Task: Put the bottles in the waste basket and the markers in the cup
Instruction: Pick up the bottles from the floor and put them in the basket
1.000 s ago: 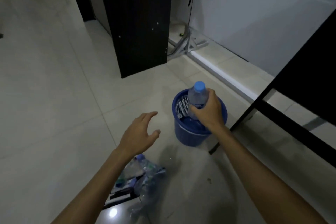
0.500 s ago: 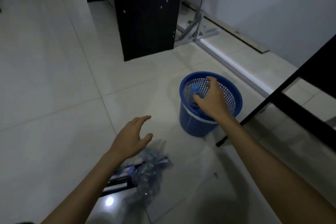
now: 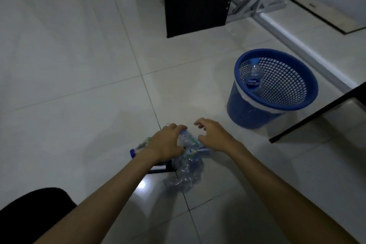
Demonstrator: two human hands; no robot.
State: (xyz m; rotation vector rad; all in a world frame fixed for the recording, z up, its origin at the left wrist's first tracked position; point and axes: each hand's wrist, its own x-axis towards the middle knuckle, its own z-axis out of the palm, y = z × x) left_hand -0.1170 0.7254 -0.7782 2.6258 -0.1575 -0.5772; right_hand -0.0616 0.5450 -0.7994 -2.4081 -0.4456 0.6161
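The left hand (image 3: 165, 143) is down on a heap of crumpled clear bottles (image 3: 186, 166) on the floor (image 3: 79, 85), its fingers curled round the top one, so it looks clamped on that bottle (the blur makes the grip hard to confirm). The right hand (image 3: 214, 134) hovers just beside it, over the right edge of the heap, fingers spread and bent, holding nothing. Both forearms reach in from the bottom of the view.

Under the left wrist a blue-capped end (image 3: 133, 152) sticks out to the left, and a dark flat thing (image 3: 160, 167) lies beneath the heap; whether these are markers cannot be told. A bright glint of light shows on the tile just below the heap.

To the upper right, well apart from the hands, stands the blue mesh basket (image 3: 297, 105). One bottle (image 3: 254, 77) with a blue cap and blue label is inside it, leaning against the left wall, cap up.

A dark frame leg (image 3: 316, 113) slants past the basket on the right, and a black panel (image 3: 198, 0) stands on the floor beyond
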